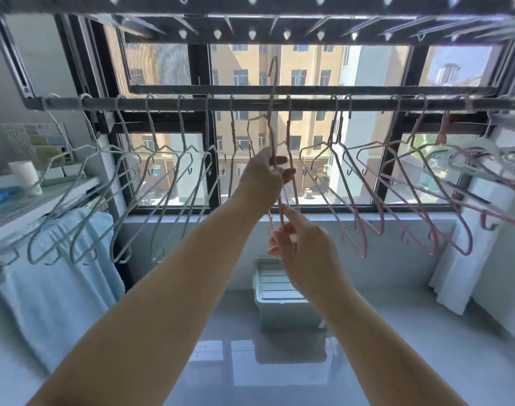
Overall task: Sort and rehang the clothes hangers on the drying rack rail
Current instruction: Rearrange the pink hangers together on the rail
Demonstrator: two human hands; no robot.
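Below the rail [309, 102], left hand [263, 177] pinches the neck, right hand [300, 250] the base, of a pink hanger [271, 124], likely light, thin, stiff.

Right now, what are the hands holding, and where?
One pink hanger: left hand grips its middle, right hand pinches its bottom end.

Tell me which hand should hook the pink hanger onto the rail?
Left. The left hand grips the pink hanger near its neck, just under the rail; the right hand holds its low end.
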